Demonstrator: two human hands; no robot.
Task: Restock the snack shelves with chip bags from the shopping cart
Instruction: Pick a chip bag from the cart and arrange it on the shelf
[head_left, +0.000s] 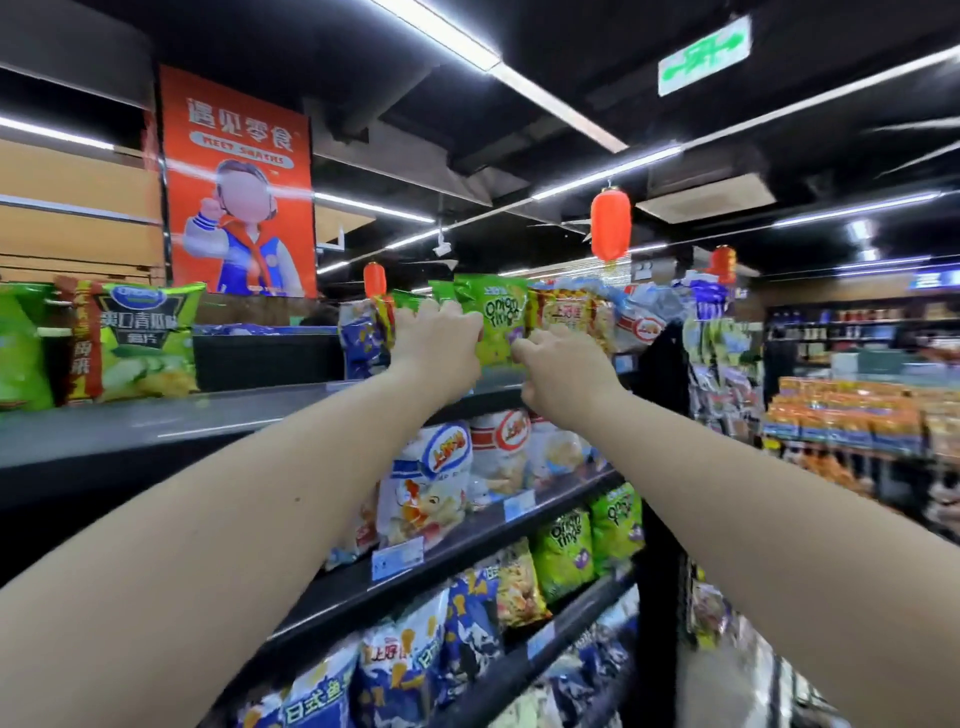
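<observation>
Grips the green onion rings bag (501, 322) upright on the top shelf (260, 410): left hand (439, 338) curled round its left edge, right hand (563, 366) pinching its lower right corner. Sits between a blue bag (358, 343) and an orange-yellow snack bag (571, 312).

Onion-ring bag (501, 319) on top shelf (234, 415), between left hand (436, 343) and right hand (566, 374).

The onion-ring bag (500, 317) is lime green with a purple patch. Left of it, a cucumber-chip bag (145, 338) is green with a red band; below it, white bags (434, 488) carry blue and red logos.
</observation>
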